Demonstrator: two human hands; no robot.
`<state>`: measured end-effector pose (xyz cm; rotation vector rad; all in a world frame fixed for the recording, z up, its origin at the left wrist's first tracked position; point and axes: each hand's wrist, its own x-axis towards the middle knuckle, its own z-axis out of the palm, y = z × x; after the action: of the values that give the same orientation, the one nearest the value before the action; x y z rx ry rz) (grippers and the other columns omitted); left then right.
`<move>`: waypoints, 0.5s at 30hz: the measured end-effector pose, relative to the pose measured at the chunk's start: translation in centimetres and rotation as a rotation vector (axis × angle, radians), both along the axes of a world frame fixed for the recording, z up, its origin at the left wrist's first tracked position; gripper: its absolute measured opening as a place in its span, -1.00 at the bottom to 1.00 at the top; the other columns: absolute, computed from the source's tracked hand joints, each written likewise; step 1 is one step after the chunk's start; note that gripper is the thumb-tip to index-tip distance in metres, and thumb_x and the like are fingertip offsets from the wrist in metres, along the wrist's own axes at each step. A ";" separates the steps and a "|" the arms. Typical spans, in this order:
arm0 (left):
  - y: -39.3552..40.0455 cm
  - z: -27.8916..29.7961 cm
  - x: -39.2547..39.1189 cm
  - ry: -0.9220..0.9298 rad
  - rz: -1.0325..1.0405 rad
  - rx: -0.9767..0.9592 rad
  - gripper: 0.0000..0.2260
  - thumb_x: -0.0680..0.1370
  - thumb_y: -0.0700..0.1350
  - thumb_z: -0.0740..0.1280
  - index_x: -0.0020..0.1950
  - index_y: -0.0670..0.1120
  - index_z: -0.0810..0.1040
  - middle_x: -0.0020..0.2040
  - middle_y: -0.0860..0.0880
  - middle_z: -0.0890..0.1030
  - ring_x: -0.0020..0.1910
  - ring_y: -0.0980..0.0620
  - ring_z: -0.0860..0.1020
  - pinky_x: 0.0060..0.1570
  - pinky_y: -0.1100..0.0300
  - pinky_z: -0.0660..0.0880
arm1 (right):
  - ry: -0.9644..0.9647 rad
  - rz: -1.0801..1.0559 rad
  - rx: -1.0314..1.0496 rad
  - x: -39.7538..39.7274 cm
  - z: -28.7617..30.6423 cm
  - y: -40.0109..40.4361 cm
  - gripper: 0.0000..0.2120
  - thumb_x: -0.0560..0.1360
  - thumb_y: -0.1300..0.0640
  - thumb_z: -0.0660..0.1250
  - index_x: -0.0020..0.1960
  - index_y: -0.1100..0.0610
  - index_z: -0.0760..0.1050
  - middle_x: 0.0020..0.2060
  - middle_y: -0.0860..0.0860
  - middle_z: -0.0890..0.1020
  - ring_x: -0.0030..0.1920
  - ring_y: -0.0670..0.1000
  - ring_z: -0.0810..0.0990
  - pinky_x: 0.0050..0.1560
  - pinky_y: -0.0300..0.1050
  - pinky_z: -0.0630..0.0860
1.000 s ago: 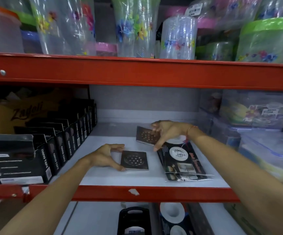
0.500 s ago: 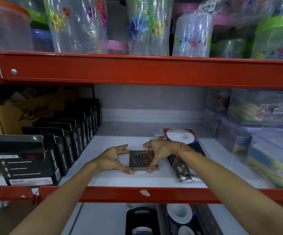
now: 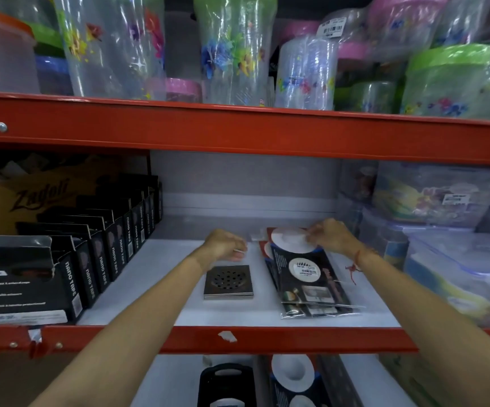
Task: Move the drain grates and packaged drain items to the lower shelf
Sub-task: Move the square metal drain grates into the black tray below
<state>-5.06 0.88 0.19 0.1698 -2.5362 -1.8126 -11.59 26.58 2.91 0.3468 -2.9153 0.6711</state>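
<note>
Nearest us, the drain grates (image 3: 228, 281) sit stacked on the middle shelf (image 3: 161, 277), free of both hands, and could slide apart if we lift them carelessly. Beyond, our left hand (image 3: 224, 246) is loosely curled and empty, while our right hand (image 3: 330, 235) pinches the packaged drain items (image 3: 305, 271), whose slippery plastic could slip. Half a second ago both hands framed the grates; now they have reached further back.

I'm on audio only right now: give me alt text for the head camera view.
Both hands reach into the middle shelf: the right hand touches the top of the packaged drain items, while the left hand hovers curled behind the stacked drain grates. Black nano tape boxes line the left, and plastic containers the right.
</note>
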 end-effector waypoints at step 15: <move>6.3 -1.5 0.5 -0.196 0.008 0.223 -0.78 0.45 -0.40 0.43 0.07 -0.41 0.55 -0.17 -0.20 0.63 -0.25 -0.03 0.64 -0.29 0.24 0.65 | -0.399 -0.080 -0.872 1.8 -3.7 5.7 -0.76 0.50 0.42 0.29 0.15 0.45 0.49 0.14 0.40 0.57 -0.02 0.20 0.58 0.06 0.02 0.57</move>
<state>-4.57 7.13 -1.29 0.3775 -2.4393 -2.1725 -9.80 32.24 -0.74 -0.0169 -2.5674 2.0466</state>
